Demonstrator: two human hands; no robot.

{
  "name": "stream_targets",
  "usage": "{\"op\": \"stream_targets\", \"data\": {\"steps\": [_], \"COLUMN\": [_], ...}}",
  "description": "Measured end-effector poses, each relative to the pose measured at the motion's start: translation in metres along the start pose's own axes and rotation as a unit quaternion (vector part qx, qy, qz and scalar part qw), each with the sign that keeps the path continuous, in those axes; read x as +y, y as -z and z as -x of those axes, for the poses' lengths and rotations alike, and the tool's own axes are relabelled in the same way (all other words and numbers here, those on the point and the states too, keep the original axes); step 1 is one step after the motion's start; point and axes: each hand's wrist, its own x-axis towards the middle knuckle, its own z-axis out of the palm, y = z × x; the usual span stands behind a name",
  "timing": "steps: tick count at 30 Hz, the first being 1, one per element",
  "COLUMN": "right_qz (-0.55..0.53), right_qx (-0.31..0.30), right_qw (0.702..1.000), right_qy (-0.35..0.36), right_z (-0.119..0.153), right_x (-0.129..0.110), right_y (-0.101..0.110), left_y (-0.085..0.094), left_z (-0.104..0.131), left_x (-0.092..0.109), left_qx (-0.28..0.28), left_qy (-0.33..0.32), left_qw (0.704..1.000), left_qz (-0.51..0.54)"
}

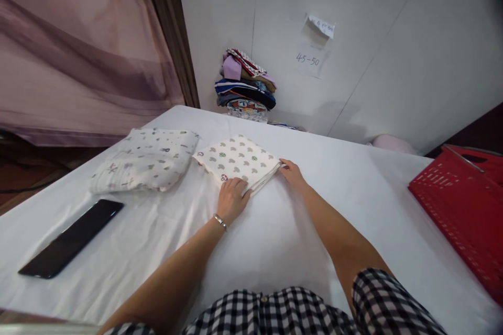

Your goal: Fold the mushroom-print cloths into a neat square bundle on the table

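A folded white cloth point(238, 159) with grey, green and dark red prints lies flat on the white-covered table point(271, 246). My left hand point(232, 200), with a bracelet at the wrist, rests on the cloth's near edge, its fingers side by side and lying flat. At the cloth's right corner is my right hand point(291, 172), pinching the folded layers between thumb and fingers. Another folded white cloth point(147, 159) with small prints sits to the left, a little apart from the first.
A black flat object point(73, 238) lies at the table's left. A red perforated basket point(463, 204) stands at the right. Stacked folded clothes point(247, 86) rise behind the far edge, against a grey wall point(353, 36). Pink curtain point(86, 47) hangs at left.
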Motion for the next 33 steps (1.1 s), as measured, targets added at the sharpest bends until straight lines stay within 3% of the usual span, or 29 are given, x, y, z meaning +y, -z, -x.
{"op": "stream_targets", "data": {"steps": [9,21,29,33], "right_qz": [0.048,0.113,0.070,0.033], "right_qx": [0.045,0.061,0.047,0.057], "right_qw": [0.994,0.989,0.994,0.993], "right_qy": [0.090,0.074,0.069,0.103], "right_z": [-0.010,-0.007,-0.009,-0.003], "right_x": [0.007,0.014,0.017,0.016], "right_y": [-0.005,-0.011,-0.009,-0.004], "left_y": [-0.002,0.000,-0.001,-0.001], "left_z": [-0.001,0.003,0.004,0.003], "left_x": [0.000,0.002,0.002,0.003], "left_qx": [0.022,0.009,0.017,0.018], "left_qy": [-0.020,-0.067,-0.057,-0.039], "left_qw": [0.999,0.997,0.998,0.999], "left_qz": [-0.012,-0.038,-0.025,-0.015]}}
